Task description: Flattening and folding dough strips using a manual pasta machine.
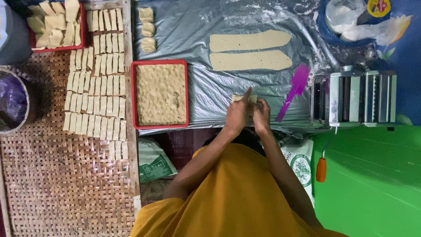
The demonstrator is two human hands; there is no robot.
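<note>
My left hand (238,115) and my right hand (262,116) meet over a grey plastic sheet (206,26), and together they pinch a small pale piece of dough (242,98). My left forefinger points up along the piece. Two long flat dough strips (250,41) (250,60) lie side by side on the sheet just beyond my hands. A purple spatula (294,90) rests to the right of my right hand. A red tray of lumpy dough (161,94) sits to the left of my left hand.
A metal pasta roller (355,97) with an orange-handled crank (321,170) stands at the right. Several cut dough rectangles (96,87) lie in rows on a woven mat (57,184). Three dough lumps (148,30), another red tray (55,24) and a flour bag (351,19) lie farther off.
</note>
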